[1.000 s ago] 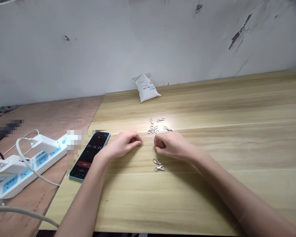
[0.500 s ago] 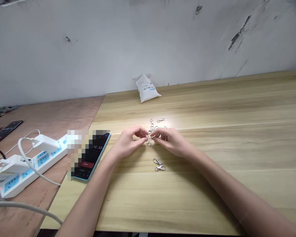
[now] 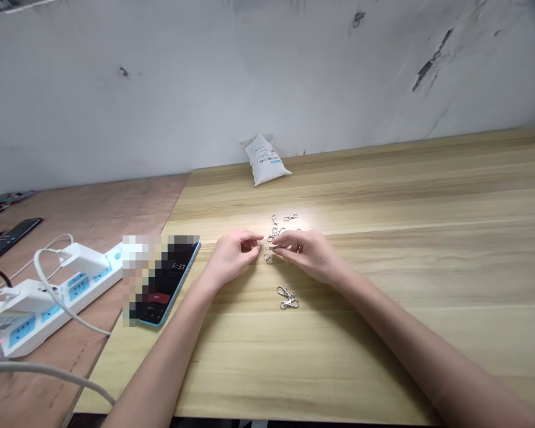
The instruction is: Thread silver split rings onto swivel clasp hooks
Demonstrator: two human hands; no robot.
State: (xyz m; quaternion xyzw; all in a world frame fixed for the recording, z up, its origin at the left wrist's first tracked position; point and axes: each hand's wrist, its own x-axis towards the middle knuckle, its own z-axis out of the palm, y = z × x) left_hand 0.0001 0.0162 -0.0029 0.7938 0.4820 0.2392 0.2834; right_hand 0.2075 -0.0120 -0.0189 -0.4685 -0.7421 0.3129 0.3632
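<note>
My left hand (image 3: 232, 255) rests on the light wooden table (image 3: 383, 238), fingers pinched on a small metal ring. My right hand (image 3: 310, 252) lies just to its right, fingers curled and pinched over small metal pieces next to a loose ring (image 3: 268, 258). A little pile of silver clasps and rings (image 3: 279, 226) lies just beyond both hands. An assembled silver clasp (image 3: 287, 297) lies on the table nearer to me, below the hands.
A phone with a timer on its dark screen (image 3: 164, 279) lies left of my left hand. A white power strip with plugs and cables (image 3: 49, 291) sits on the brown table at left. A small white bag (image 3: 264, 157) stands by the wall.
Both hands moved forward toward the pile and came together. A loose ring now lies between them. The left hand has drawn slightly back from the right.
</note>
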